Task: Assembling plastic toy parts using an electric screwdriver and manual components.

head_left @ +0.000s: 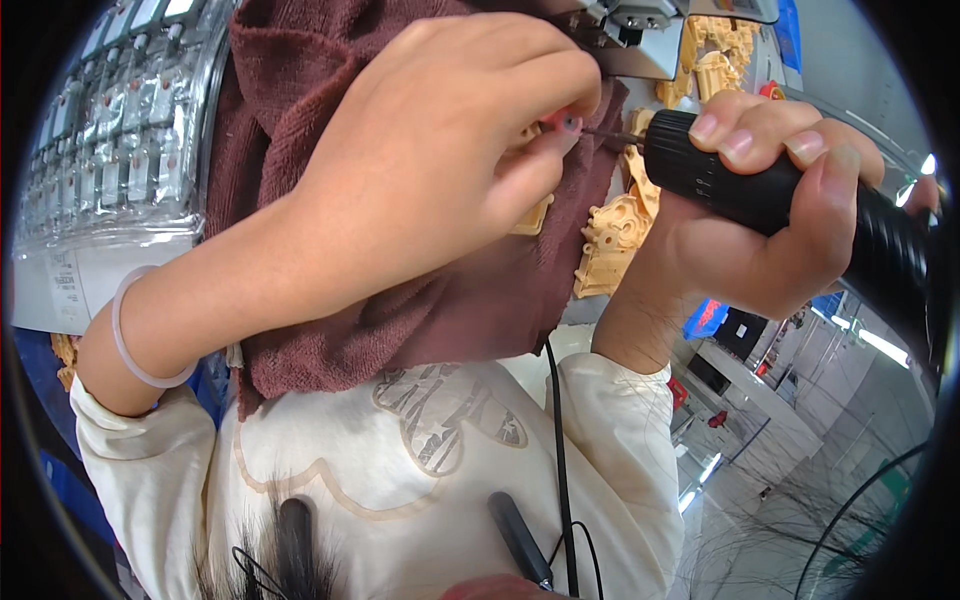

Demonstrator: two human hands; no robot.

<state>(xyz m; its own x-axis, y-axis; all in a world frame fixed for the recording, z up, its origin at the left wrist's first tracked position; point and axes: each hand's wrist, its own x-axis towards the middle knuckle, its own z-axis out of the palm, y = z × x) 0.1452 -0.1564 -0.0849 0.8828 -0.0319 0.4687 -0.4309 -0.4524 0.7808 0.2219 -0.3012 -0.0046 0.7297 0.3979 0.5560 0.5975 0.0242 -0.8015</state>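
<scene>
Left hand [450, 115] nearly closed, thumb and index pinching a small red piece [570, 123]; other fingers curled, mostly out of sight. Right hand [745, 250] wrapped around a thick black power tool [676, 152], its thin bit [615, 137] pointing left at the red piece; can't tell if they touch. Red piece sits above the brown towel [440, 310], just under the metal machine [640, 50] at the top edge. View of it is poor: left fingers hide all but its end. Pale yellow block [537, 217] shows partly below the left hand, rest blocked. More yellow plastic parts [618, 238] lie right of the towel, partly behind the right wrist; another pile [727, 48] beside the machine. Clear plastic tray [120, 140] of grey pieces at far left, next to the towel, over a white sheet [75, 280]. Black cord [562, 440] runs down past the towel's lower edge, across the shirt [330, 450].
</scene>
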